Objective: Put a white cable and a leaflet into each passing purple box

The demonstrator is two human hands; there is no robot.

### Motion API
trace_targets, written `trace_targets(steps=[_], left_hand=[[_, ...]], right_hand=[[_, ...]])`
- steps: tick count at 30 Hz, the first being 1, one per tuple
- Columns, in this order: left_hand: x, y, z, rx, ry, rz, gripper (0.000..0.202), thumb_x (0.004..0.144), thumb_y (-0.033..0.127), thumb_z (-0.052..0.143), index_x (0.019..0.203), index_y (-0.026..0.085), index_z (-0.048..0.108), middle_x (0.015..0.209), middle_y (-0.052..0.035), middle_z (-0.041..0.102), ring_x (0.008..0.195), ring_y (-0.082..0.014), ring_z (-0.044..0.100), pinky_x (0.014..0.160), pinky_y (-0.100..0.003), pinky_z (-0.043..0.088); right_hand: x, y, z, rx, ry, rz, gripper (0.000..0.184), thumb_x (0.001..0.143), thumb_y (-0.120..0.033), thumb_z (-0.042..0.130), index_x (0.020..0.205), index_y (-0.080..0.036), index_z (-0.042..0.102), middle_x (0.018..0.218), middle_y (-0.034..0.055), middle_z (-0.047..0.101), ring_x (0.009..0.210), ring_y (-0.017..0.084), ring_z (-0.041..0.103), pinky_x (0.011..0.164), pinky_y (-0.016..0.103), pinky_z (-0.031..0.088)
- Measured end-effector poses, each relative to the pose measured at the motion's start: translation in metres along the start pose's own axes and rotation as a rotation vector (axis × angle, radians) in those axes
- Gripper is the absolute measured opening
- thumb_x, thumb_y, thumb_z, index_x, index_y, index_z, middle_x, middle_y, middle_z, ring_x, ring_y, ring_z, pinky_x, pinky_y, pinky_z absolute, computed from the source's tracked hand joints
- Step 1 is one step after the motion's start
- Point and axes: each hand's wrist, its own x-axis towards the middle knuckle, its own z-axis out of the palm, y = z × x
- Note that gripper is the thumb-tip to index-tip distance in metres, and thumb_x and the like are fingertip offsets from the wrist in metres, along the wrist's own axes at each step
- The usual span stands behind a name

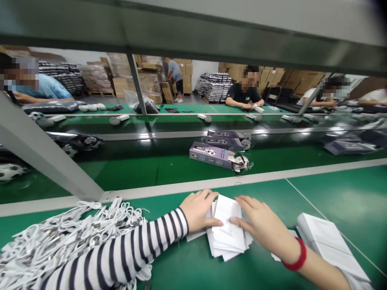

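At the green desk (169, 225), the person's left hand (198, 211) and right hand (260, 225) lie on a loose, uneven pile of white leaflets (226, 229). The fingers (242, 205) are spread wide and flat on the paper from either side, with no pinch on it. A squared stack of leaflets (329, 245) sits just to the right, apparently the tidied lot, while the pile under the hands is ragged. A heap of white cables (60, 237) lies to the left, beneath the striped sleeve (121, 249).
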Motion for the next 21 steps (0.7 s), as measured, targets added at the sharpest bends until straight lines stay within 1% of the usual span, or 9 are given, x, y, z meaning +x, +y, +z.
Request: trace_targets(steps=[3, 5, 8, 11, 13, 15, 17, 19, 21], left_hand=[[0.005, -0.006, 0.007, -0.096, -0.016, 0.066, 0.075, 0.075, 0.053, 0.06, 0.137, 0.023, 0.032, 0.139, -0.0081, 0.039, 0.12, -0.0306, 0.038, 0.097, -0.047, 0.034], [0.007, -0.009, 0.009, -0.174, -0.026, 0.064, 0.081, 0.07, 0.052, 0.066, 0.138, 0.023, 0.031, 0.138, -0.0078, 0.04, 0.121, -0.0302, 0.036, 0.099, -0.047, 0.031], [0.007, -0.009, 0.009, -0.244, 0.046, 0.091, 0.087, 0.064, 0.047, 0.074, 0.137, 0.026, 0.031, 0.135, -0.0069, 0.043, 0.121, -0.0275, 0.036, 0.101, -0.044, 0.03], [0.0, -0.001, 0.008, -0.225, 0.139, 0.145, 0.074, 0.069, 0.038, 0.072, 0.133, 0.03, 0.035, 0.13, -0.004, 0.046, 0.116, -0.0243, 0.039, 0.099, -0.041, 0.031], [-0.004, 0.005, 0.007, -0.186, 0.171, 0.171, 0.062, 0.076, 0.033, 0.067, 0.13, 0.03, 0.038, 0.127, -0.0034, 0.048, 0.114, -0.0231, 0.042, 0.097, -0.04, 0.033], [-0.006, 0.011, 0.004, -0.168, 0.184, 0.191, 0.052, 0.082, 0.03, 0.059, 0.129, 0.027, 0.038, 0.123, -0.004, 0.051, 0.11, -0.0209, 0.045, 0.095, -0.038, 0.034], [-0.006, 0.014, -0.001, -0.161, 0.196, 0.181, 0.046, 0.087, 0.031, 0.05, 0.131, 0.024, 0.035, 0.121, -0.0051, 0.052, 0.105, -0.0186, 0.05, 0.093, -0.035, 0.037], [-0.008, 0.013, -0.009, -0.109, 0.2, 0.123, 0.043, 0.089, 0.034, 0.045, 0.13, 0.023, 0.037, 0.121, -0.0063, 0.052, 0.102, -0.019, 0.052, 0.09, -0.035, 0.04], [-0.018, 0.008, -0.016, 0.022, 0.153, 0.036, 0.038, 0.088, 0.037, 0.045, 0.123, 0.021, 0.045, 0.116, -0.0079, 0.054, 0.1, -0.0225, 0.053, 0.086, -0.038, 0.042]], right_hand=[[0.001, -0.001, 0.004, -0.005, 0.045, -0.026, 0.05, 0.088, -0.05, 0.044, 0.126, -0.018, 0.049, 0.128, 0.011, 0.052, 0.111, 0.029, 0.05, 0.086, 0.047, 0.045], [0.002, -0.001, 0.003, 0.056, 0.028, -0.05, 0.053, 0.087, -0.052, 0.045, 0.129, -0.02, 0.046, 0.13, 0.0097, 0.051, 0.114, 0.027, 0.048, 0.087, 0.045, 0.044], [0.006, -0.003, 0.002, 0.142, 0.006, -0.068, 0.056, 0.084, -0.055, 0.049, 0.129, -0.022, 0.045, 0.128, 0.0095, 0.052, 0.114, 0.026, 0.048, 0.087, 0.042, 0.044], [0.011, -0.007, 0.004, 0.145, 0.113, -0.126, 0.042, 0.086, -0.045, 0.051, 0.122, -0.024, 0.051, 0.126, 0.009, 0.053, 0.114, 0.026, 0.048, 0.09, 0.044, 0.041], [0.012, -0.009, 0.003, 0.167, 0.181, -0.16, 0.027, 0.088, -0.038, 0.048, 0.11, -0.025, 0.057, 0.119, 0.0084, 0.057, 0.109, 0.025, 0.051, 0.088, 0.042, 0.041], [0.013, -0.007, -0.006, 0.263, 0.171, -0.162, 0.022, 0.091, -0.035, 0.042, 0.097, -0.023, 0.06, 0.103, 0.0067, 0.061, 0.096, 0.021, 0.056, 0.08, 0.036, 0.043], [0.016, 0.0, -0.022, 0.401, 0.079, -0.126, 0.028, 0.093, -0.038, 0.038, 0.086, -0.022, 0.059, 0.085, 0.0036, 0.062, 0.079, 0.018, 0.057, 0.069, 0.029, 0.044], [0.02, 0.014, -0.043, 0.544, -0.026, -0.076, 0.032, 0.091, -0.045, 0.039, 0.084, -0.021, 0.059, 0.077, 0.0016, 0.061, 0.069, 0.016, 0.055, 0.061, 0.026, 0.042], [0.025, 0.039, -0.064, 0.648, -0.054, -0.019, 0.035, 0.088, -0.051, 0.042, 0.083, -0.02, 0.058, 0.073, 0.0011, 0.06, 0.066, 0.015, 0.054, 0.057, 0.024, 0.041]])
